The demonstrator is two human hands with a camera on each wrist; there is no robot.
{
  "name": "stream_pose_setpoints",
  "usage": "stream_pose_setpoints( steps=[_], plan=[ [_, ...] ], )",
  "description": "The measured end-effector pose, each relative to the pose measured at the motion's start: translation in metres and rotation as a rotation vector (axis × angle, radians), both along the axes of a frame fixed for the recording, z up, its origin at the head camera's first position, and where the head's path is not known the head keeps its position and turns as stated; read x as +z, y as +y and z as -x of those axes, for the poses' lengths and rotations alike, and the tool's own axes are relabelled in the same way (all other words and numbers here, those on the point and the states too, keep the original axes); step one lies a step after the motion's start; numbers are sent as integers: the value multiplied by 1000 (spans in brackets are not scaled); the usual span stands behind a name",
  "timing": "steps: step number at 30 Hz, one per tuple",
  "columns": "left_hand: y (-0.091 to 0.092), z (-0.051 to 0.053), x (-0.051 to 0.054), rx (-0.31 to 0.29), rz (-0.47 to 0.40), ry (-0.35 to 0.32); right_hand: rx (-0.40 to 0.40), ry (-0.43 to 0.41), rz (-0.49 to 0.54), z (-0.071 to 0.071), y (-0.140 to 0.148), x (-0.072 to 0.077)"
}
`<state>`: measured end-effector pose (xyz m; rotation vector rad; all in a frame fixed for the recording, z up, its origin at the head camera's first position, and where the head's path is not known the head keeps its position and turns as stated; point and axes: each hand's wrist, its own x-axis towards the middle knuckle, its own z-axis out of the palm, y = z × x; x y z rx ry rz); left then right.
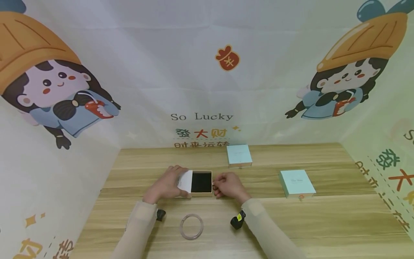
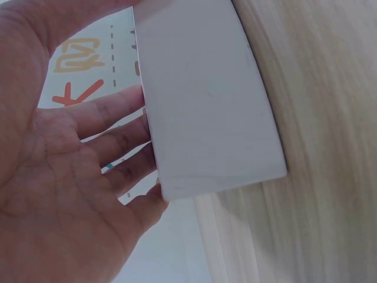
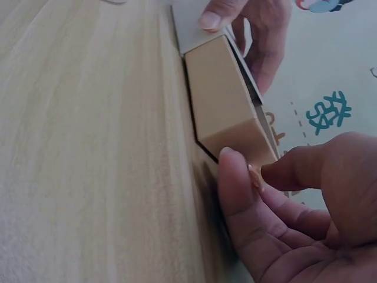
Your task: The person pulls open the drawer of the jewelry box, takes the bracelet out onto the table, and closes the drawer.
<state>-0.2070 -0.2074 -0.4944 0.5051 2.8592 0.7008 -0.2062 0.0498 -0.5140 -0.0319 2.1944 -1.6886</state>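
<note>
A drawer-style gift box lies on the table, its tan drawer pulled partway out of the white sleeve. A black lining shows inside the drawer. My left hand grips the sleeve between thumb and fingers; in the left wrist view the plain white side of the sleeve faces the camera. At the drawer's front end, my right hand pinches a small orange pull tab between thumb and forefinger. Nearer the person, a pale translucent bangle lies flat on the table between the forearms.
Two closed light-blue boxes stand on the wood-grain table: one box at the back by the printed backdrop, another box to the right. Small black devices are worn on both wrists.
</note>
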Motion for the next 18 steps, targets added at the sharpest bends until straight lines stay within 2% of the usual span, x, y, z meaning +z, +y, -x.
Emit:
stream_pose_setpoints(
  steps=[8,18],
  plan=[
    [0,0,0,-1,2,-2,-1,74,-33,4,-2,-8],
    [0,-1,2,-3,-12,4,13,140,-68,4,-1,-8]
  ],
)
